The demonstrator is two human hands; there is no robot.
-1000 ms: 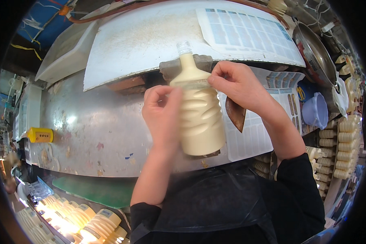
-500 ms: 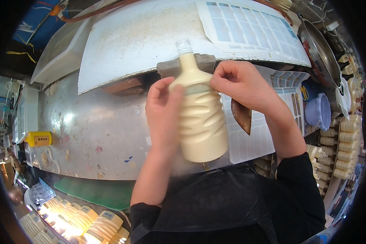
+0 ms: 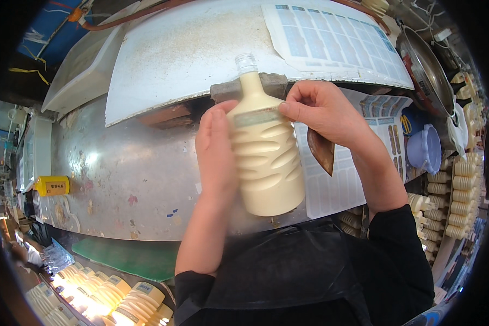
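Note:
A cream-coloured bottle (image 3: 269, 163) with wavy ridges and a clear threaded neck lies in front of me, its neck pointing away. The neck rests on a grey block (image 3: 277, 84). Across the shoulder runs a thin greenish label strip (image 3: 255, 118). Along the bottle's left side is my left hand (image 3: 217, 144), slightly blurred, fingers stretched toward the shoulder. My right hand (image 3: 315, 111) is closed, thumb and forefinger pinched at the strip's right end. A brown, pointed flat scraper-like piece (image 3: 321, 152) sticks out below its curled fingers; the rest of it is hidden in the palm.
Label sheets (image 3: 331, 35) lie on the white board (image 3: 185, 49) and beneath my right forearm. A yellow container (image 3: 52, 186) stands left on the metal table (image 3: 119, 179). At right are a purple bucket (image 3: 425, 149), a pan (image 3: 426, 70) and racks of bottles (image 3: 462, 195). More bottles (image 3: 138, 301) sit lower left.
My left thumb has come off the bottle's front and moved left beside the fingers, uncovering more of the strip. The right hand and bottle have barely moved.

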